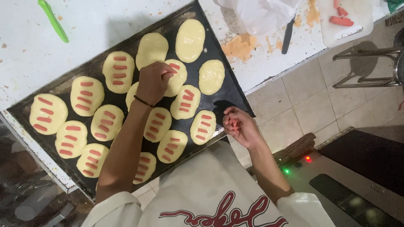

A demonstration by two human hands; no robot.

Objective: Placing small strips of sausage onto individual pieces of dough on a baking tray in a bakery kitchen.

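A red strip is pinched, it seems, by the left hand (pixel 155 80) over a dough oval (pixel 176 77) mid-tray (pixel 227 94). More strips (pixel 232 122) are cupped in the right hand (pixel 240 126), just off the tray's near edge, farther from that oval.
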